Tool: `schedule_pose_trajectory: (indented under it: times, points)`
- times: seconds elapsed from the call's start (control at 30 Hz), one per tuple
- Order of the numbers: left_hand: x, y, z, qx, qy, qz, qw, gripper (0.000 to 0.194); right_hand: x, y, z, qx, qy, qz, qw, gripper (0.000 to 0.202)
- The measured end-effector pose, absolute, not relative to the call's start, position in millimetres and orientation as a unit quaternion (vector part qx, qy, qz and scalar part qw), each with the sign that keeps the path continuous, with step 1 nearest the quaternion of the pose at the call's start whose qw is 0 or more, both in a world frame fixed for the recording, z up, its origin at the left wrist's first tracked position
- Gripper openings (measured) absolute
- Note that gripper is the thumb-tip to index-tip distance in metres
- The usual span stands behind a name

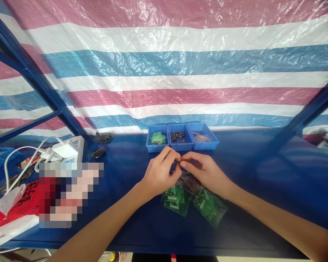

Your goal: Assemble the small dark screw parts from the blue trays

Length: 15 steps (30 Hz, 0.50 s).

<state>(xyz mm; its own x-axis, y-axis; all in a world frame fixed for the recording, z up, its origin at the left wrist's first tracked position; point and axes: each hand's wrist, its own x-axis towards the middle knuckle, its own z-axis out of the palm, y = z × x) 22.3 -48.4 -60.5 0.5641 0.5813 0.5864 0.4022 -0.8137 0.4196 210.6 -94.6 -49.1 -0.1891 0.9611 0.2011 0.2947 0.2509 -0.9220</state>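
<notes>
On the blue tabletop [262,174], just in front of three small blue bins, both bare hands meet at the fingertips. The left hand [160,173] curls its thumb and forefinger together in a pinch, and the right hand [205,171] does the same from the other side, so the two pinches touch at one spot. Whatever they grip there is too small to make out; it may be a tiny part or the edge of a bag, and I cannot tell which.

Beneath and just nearer than the hands lie several small plastic bags [196,198] in a loose overlapping pile, the green-tinted ones holding green circuit boards and a darker brownish one lying under the right hand's fingers. The right hand's heel rests near this pile.

Beyond the hands, the left bin [157,138] holds green pieces, the middle bin [178,137] holds small dark parts, and the right bin [202,138] holds something pale and brownish. The three stand touching, side by side, against the striped tarpaulin [180,72] that hangs behind the table.

To the left stand a white power strip [71,147] with white cables, a small dark oval object [98,153] beside it, and a red and white bag [16,207] at the table's near edge. Blue metal frame bars [38,80] rise at both sides.
</notes>
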Motion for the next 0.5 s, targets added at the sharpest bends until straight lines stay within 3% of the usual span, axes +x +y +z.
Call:
schedule_pose_trajectory:
  times: [0.5]
  points:
    - [24.5, -43.4, -57.1, 0.850, 0.281, 0.404, 0.188, 0.011, 213.7, -92.4, -46.0, -0.480, -0.699, 0.328, 0.416, 0.015]
